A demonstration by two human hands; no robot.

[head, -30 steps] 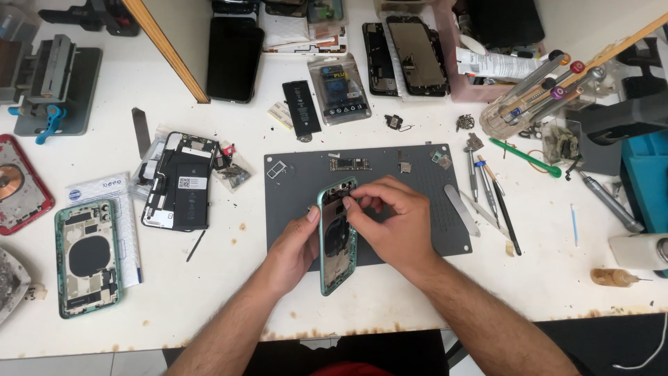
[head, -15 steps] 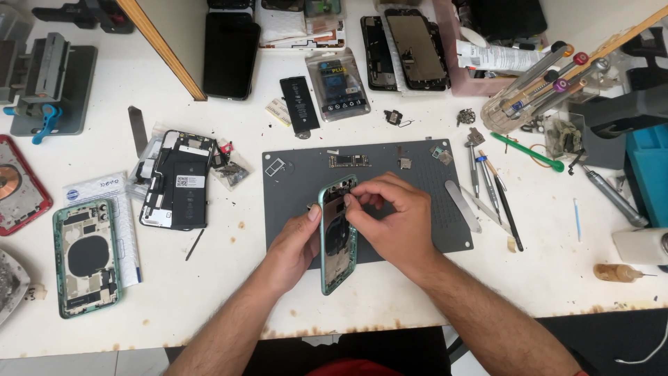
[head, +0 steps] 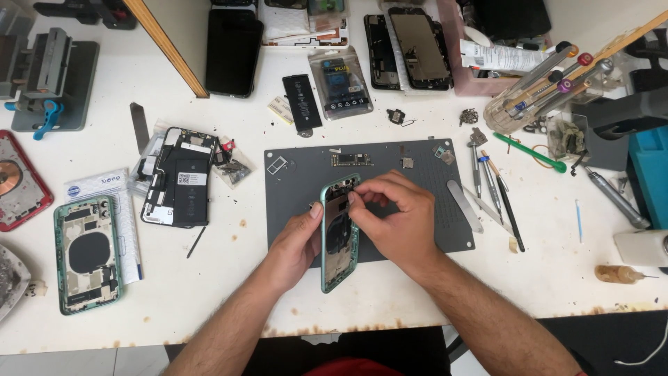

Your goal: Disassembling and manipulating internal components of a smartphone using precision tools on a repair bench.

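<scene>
A green phone housing (head: 339,237), opened and stripped, stands tilted on its long edge over the dark grey work mat (head: 424,163). My left hand (head: 296,244) steadies it from the left, thumb on its rim. My right hand (head: 396,212) rests over its right side, with thumb and fingers pinched together at the upper inside of the housing; whether they hold a small part is hidden. Small loose components (head: 351,160) lie on the mat just above.
A second green housing (head: 87,254) and an opened phone with a black battery (head: 179,177) lie at the left. Tweezers, screwdrivers and a metal spudger (head: 487,191) lie right of the mat. Phones, a battery (head: 301,102) and a tool holder (head: 529,97) sit along the back.
Both hands stay on the green housing; my right fingers have shifted slightly at its upper inside. The view has drifted a little.
</scene>
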